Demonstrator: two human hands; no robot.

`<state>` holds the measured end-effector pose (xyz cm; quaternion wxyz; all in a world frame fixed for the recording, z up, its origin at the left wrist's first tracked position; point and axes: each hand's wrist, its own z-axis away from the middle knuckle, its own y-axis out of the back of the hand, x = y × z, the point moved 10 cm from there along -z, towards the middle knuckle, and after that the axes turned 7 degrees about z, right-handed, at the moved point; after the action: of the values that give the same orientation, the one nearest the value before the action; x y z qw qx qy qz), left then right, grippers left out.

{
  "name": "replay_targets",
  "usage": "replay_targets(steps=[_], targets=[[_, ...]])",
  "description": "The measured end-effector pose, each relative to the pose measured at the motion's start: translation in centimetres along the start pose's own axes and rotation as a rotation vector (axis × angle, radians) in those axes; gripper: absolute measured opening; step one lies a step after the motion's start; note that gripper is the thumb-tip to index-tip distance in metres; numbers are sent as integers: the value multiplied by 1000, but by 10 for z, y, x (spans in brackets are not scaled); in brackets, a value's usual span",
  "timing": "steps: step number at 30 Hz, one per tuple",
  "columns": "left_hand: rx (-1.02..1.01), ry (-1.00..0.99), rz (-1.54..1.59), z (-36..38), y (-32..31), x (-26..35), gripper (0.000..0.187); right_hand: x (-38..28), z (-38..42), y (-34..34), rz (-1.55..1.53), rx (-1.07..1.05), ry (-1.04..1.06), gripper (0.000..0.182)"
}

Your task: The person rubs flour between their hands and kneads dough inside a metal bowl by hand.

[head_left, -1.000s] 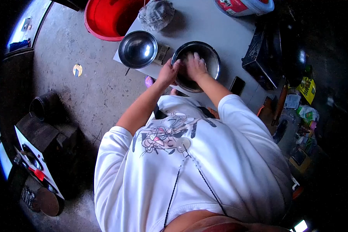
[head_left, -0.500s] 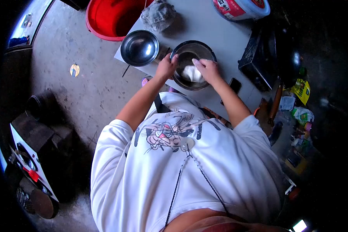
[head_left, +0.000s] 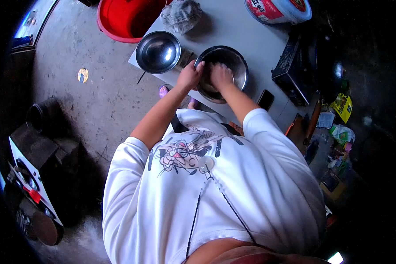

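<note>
A dark metal mixing bowl (head_left: 242, 66) stands near the close edge of the white table. My left hand (head_left: 190, 75) grips its left rim, thumb inside. Down in the bowl is my right hand (head_left: 221, 75), fingers curled and slightly blurred, pressing where the white dough lay; the hand now covers that lump. A second, shiny metal bowl (head_left: 156, 53) sits just left of my left hand, with nothing visible in it.
On the white table (head_left: 226, 26) are a crumpled grey plastic bag (head_left: 180, 16), a labelled tub (head_left: 277, 11) and a phone (head_left: 265, 100). A red bucket (head_left: 123, 22) stands at the far left. To the right are a black box-like appliance (head_left: 291, 70) and a yellow packet (head_left: 342, 107).
My right hand has shifted left and deeper into the bowl, from pinching the dough to pressing over it, hiding the white lump. My left hand stays on the rim.
</note>
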<state>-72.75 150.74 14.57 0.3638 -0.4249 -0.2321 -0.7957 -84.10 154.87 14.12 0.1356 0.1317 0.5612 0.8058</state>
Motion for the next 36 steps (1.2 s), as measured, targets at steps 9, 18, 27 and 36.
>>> replay_targets(steps=[9,18,27,36], targets=[[-19,74,67,1,4,-10,42,12,44,80,-432,263,103,30],[-47,86,86,0,1,-11,42,-8,23,5,-190,-74,53,44],[-19,82,70,2,4,-9,43,14,-36,3,-327,-70,-92,26],[-89,134,132,-2,-1,-12,46,9,58,102,-128,292,92,33]])
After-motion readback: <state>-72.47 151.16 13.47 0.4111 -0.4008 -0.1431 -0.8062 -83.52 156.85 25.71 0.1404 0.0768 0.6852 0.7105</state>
